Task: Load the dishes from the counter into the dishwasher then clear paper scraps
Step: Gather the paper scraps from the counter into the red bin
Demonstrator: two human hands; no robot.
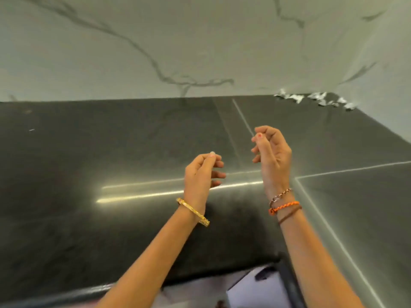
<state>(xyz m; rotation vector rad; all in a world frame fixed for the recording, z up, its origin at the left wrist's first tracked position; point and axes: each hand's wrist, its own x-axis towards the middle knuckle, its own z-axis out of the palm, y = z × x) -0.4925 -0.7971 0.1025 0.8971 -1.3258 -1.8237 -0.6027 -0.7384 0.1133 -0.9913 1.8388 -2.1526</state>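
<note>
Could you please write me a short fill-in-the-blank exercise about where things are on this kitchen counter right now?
1. The paper scraps lie in the far ______ corner of the dark counter.
2. The gold bangle sits on the wrist of the ______ hand.
3. The right hand hangs above the counter with its fingers loosely curled, holding ______.
4. The wall behind the counter is pale with dark ______.

Missing words: right; left; nothing; veins

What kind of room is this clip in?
Likely a home kitchen: a dark polished stone counter meets a white marble-veined backsplash, with paper scraps in the far right corner.
</note>
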